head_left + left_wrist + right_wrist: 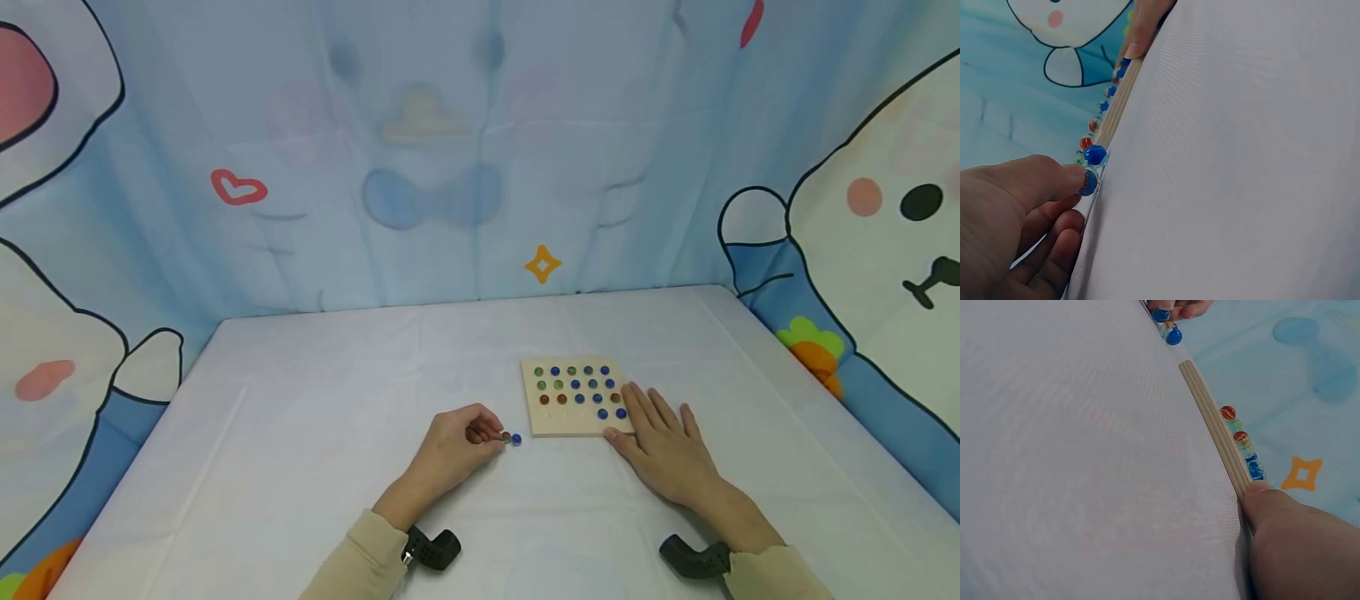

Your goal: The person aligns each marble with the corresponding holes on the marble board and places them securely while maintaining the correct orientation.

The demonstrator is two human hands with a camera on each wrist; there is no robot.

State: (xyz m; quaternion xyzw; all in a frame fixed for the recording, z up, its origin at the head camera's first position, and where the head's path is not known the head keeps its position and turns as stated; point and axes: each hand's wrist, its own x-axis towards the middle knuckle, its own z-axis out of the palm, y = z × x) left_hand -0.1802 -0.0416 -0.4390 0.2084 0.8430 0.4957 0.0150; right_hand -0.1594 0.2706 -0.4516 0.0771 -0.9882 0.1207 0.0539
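Observation:
My left hand is low over the table left of the board, fingers curled, pinching a glass marble between thumb and fingertips. Just beyond the fingertips, a blue marble lies on the cloth. A brownish marble shows right at the fingertips. The pale wooden board lies flat, bearing rows of green, blue and red-brown marbles; its front row has blue ones only at the right end. With fingers spread and straight, my right hand rests against the board's right edge, its thumb at the front corner.
A white cloth covers the table. Behind it hangs a light blue curtain printed with cartoon animals, meeting the table's far edge. Black wrist mounts sit below both hands.

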